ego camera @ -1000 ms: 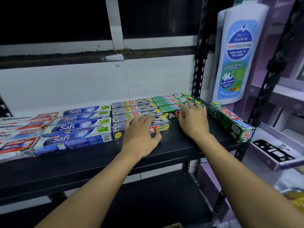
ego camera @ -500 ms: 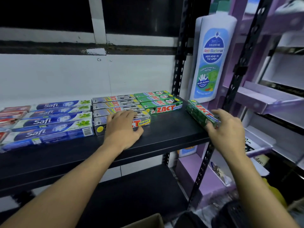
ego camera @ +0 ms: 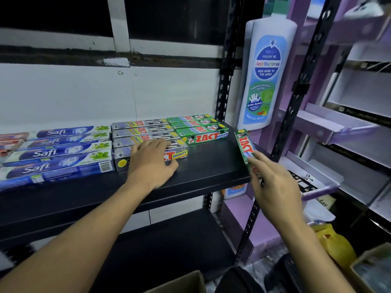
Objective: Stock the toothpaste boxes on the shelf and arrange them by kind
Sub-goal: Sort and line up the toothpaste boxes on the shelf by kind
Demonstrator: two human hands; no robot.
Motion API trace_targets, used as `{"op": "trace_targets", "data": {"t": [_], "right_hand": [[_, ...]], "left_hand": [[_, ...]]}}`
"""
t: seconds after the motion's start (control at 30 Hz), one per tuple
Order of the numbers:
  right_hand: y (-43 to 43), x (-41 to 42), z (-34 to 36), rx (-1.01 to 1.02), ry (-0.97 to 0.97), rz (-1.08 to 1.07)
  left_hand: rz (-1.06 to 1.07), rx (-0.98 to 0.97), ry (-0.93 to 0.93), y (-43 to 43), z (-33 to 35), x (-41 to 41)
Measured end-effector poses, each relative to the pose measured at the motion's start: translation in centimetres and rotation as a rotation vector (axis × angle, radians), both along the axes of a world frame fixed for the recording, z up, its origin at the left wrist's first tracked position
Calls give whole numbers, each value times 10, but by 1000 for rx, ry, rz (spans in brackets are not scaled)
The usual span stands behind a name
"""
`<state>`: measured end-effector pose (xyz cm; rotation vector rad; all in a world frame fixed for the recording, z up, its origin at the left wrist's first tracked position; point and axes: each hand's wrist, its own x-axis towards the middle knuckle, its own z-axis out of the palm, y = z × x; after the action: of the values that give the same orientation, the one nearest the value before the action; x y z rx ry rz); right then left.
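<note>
While both bare arms reach in past the corner of a cardboard carton (ego camera: 182, 282) low in front, the right hand (ego camera: 275, 187) grips the near end of a green Zact box (ego camera: 245, 146), fingers curled round it, at the right edge of the black shelf (ego camera: 211, 166). That box points front to back, its near end out past the shelf's front lip; whether its far end touches the board, I can't tell. Over to the left hand (ego camera: 152, 161): palm down, fingers relaxed, resting on the front silver Zact Smokers box (ego camera: 179, 154), clutching nothing. Behind it, three silver boxes (ego camera: 139, 130) line up. Just right of those sit three green Zact boxes (ego camera: 203, 132), apart from the held one. Leftward, blue Safi boxes (ego camera: 55, 153) lie in four rows, with red boxes (ego camera: 10, 142) at the far left. Furthest back on the right rises a tall white wash bottle (ego camera: 266, 75).
</note>
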<state>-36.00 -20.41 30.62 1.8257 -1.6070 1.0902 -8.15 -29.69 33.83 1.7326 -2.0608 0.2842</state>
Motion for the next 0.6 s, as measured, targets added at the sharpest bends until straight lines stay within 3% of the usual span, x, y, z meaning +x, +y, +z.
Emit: {"op": "trace_targets", "data": {"t": [0.3,0.5,0.6], "right_hand": [[-4,7,-6,68,-73,146],[-14,21,-9,228,-514,76],[-14,26,-14,188,-526,76]], "left_hand": [[-1,-5,-8,-1,-1,0],[-1,-10,-14,-2,-3,1],[-5,-13,-12,-2,-3,1]]}}
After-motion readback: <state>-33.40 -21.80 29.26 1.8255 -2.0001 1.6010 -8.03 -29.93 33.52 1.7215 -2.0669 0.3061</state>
